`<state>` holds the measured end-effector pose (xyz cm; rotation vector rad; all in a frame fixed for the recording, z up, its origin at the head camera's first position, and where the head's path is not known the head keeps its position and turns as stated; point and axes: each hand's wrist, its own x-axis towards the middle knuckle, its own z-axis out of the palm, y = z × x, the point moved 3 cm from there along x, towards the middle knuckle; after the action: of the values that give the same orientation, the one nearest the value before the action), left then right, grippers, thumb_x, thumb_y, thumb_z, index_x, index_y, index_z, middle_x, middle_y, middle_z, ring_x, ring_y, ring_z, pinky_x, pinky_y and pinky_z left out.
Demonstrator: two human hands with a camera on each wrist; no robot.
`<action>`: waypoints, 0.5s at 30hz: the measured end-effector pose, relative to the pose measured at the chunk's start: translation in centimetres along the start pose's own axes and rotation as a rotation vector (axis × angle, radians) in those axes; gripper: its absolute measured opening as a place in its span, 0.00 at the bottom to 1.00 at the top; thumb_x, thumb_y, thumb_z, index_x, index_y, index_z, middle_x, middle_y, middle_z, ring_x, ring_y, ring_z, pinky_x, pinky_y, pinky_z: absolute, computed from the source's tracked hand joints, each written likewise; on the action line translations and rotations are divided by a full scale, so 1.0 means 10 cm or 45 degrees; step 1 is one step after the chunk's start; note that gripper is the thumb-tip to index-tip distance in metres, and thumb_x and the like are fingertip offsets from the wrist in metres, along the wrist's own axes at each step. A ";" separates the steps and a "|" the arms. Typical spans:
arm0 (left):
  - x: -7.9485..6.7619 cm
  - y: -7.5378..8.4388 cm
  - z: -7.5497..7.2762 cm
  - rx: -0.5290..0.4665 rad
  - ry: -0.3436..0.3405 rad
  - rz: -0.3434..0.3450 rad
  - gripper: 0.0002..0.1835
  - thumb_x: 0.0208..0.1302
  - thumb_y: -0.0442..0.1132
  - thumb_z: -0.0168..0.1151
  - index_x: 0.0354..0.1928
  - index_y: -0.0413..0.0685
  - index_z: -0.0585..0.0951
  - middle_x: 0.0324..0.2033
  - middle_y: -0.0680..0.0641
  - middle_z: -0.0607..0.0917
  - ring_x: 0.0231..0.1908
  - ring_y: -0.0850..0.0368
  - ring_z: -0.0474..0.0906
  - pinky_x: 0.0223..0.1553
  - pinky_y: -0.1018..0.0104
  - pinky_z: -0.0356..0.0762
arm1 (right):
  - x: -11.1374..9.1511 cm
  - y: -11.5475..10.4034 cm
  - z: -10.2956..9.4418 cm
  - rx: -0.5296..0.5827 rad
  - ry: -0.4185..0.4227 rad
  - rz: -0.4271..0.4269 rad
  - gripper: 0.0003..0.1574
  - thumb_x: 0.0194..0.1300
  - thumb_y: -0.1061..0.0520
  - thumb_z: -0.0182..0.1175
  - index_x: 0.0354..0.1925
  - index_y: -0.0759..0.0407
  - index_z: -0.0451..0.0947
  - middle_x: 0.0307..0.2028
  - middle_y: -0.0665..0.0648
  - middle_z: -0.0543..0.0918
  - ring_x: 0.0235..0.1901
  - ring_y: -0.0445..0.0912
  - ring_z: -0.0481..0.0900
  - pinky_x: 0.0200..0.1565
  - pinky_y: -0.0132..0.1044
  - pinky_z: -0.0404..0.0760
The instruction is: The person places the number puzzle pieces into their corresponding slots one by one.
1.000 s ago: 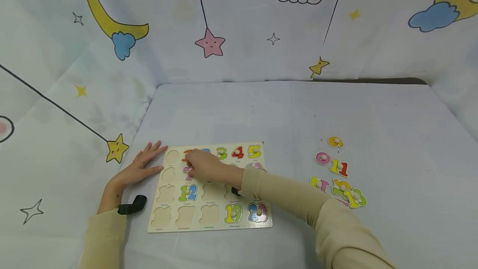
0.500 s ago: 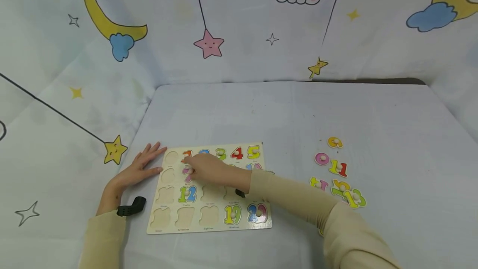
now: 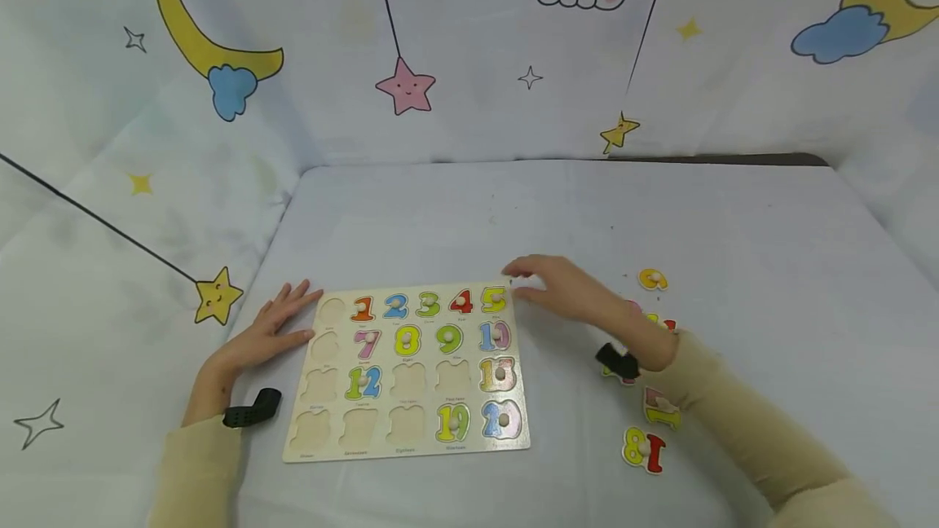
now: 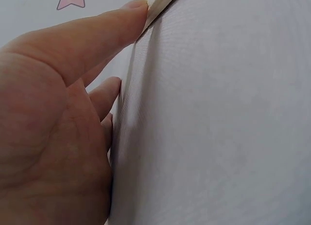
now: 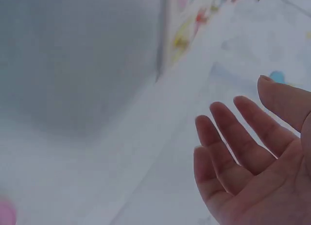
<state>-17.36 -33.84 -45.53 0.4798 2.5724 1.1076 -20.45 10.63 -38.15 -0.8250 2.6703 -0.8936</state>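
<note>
A wooden number puzzle board lies on the table, its recesses partly filled with knobbed number pieces. Among them a pink 7 sits in the second row, and a green-and-blue 12 is below it. My left hand rests flat beside the board's left edge with fingers spread; in the left wrist view its thumb touches that edge. Off the board's upper right corner, my right hand hangs with fingers loosely extended. The right wrist view shows its palm and fingers holding nothing.
Loose number pieces lie to the right of the board: an orange one at the back, an 18 piece at the front, others partly under the right forearm. A cloth wall with printed stars rises behind the table.
My right hand has left the pink 7 on the board and swung right past the upper right corner, uncovering the middle pieces. The left hand stays at the left edge.
</note>
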 end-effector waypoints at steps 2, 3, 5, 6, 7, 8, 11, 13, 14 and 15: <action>0.00 0.01 -0.01 -0.002 -0.003 -0.002 0.35 0.64 0.44 0.60 0.71 0.51 0.59 0.72 0.42 0.42 0.68 0.45 0.23 0.62 0.43 0.22 | -0.14 0.32 -0.22 -0.079 0.076 0.036 0.20 0.63 0.63 0.61 0.53 0.65 0.75 0.48 0.61 0.79 0.49 0.54 0.74 0.51 0.50 0.72; 0.00 0.01 -0.01 -0.004 -0.004 -0.001 0.35 0.64 0.44 0.60 0.71 0.50 0.59 0.72 0.42 0.42 0.68 0.44 0.23 0.62 0.43 0.21 | -0.21 0.47 -0.33 -0.126 0.102 0.081 0.20 0.63 0.63 0.60 0.53 0.65 0.75 0.48 0.62 0.79 0.49 0.55 0.74 0.51 0.51 0.72; 0.00 0.01 -0.02 -0.006 -0.002 0.005 0.35 0.64 0.43 0.60 0.71 0.50 0.59 0.72 0.42 0.42 0.68 0.44 0.23 0.62 0.43 0.21 | -0.35 0.77 -0.53 -0.196 0.136 0.181 0.20 0.64 0.64 0.59 0.54 0.68 0.74 0.48 0.66 0.78 0.49 0.58 0.73 0.50 0.54 0.71; 0.00 0.00 -0.02 -0.006 -0.002 0.008 0.35 0.64 0.43 0.60 0.71 0.50 0.59 0.72 0.42 0.42 0.68 0.45 0.23 0.62 0.42 0.21 | -0.42 0.91 -0.61 -0.216 0.144 0.242 0.19 0.65 0.63 0.58 0.54 0.69 0.73 0.47 0.67 0.78 0.48 0.60 0.73 0.49 0.55 0.71; 0.00 0.01 -0.02 -0.009 -0.001 0.012 0.35 0.64 0.43 0.60 0.71 0.49 0.59 0.72 0.42 0.42 0.68 0.44 0.23 0.62 0.42 0.21 | -0.48 1.04 -0.68 -0.230 0.150 0.306 0.19 0.65 0.62 0.57 0.53 0.69 0.73 0.47 0.68 0.77 0.47 0.60 0.73 0.47 0.55 0.72; 0.00 0.01 -0.02 -0.015 -0.002 0.016 0.35 0.64 0.43 0.60 0.71 0.48 0.59 0.72 0.41 0.42 0.68 0.44 0.23 0.61 0.42 0.21 | -0.55 1.15 -0.73 -0.233 0.155 0.371 0.18 0.66 0.61 0.56 0.52 0.70 0.72 0.46 0.69 0.77 0.45 0.61 0.72 0.45 0.55 0.73; -0.01 0.02 -0.01 -0.021 0.000 0.015 0.35 0.64 0.42 0.60 0.71 0.47 0.59 0.72 0.41 0.42 0.68 0.44 0.23 0.61 0.42 0.21 | -0.74 1.39 -0.81 -0.223 0.150 0.529 0.20 0.68 0.56 0.55 0.48 0.72 0.72 0.40 0.69 0.76 0.39 0.60 0.72 0.38 0.52 0.75; -0.01 0.02 0.00 -0.021 0.004 0.015 0.35 0.64 0.42 0.60 0.71 0.47 0.60 0.72 0.40 0.42 0.68 0.43 0.23 0.61 0.42 0.21 | -0.81 1.50 -0.81 -0.217 0.131 0.592 0.23 0.67 0.51 0.56 0.45 0.73 0.72 0.36 0.68 0.75 0.36 0.59 0.71 0.34 0.49 0.75; -0.01 0.02 0.00 -0.023 0.005 0.018 0.35 0.64 0.42 0.61 0.70 0.47 0.60 0.72 0.40 0.42 0.68 0.43 0.23 0.61 0.42 0.21 | -0.83 1.53 -0.79 -0.209 0.120 0.610 0.25 0.67 0.49 0.56 0.44 0.73 0.71 0.35 0.67 0.75 0.35 0.58 0.71 0.33 0.49 0.75; -0.01 0.02 0.00 -0.022 0.009 0.021 0.35 0.64 0.41 0.61 0.70 0.47 0.60 0.72 0.40 0.42 0.68 0.43 0.24 0.61 0.42 0.21 | -0.85 1.56 -0.78 -0.207 0.107 0.617 0.28 0.66 0.46 0.57 0.44 0.74 0.70 0.34 0.67 0.74 0.34 0.58 0.70 0.33 0.48 0.75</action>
<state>-17.24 -33.78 -45.36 0.4947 2.5668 1.1382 -23.17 29.51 -41.25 -0.1449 2.8487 -0.6071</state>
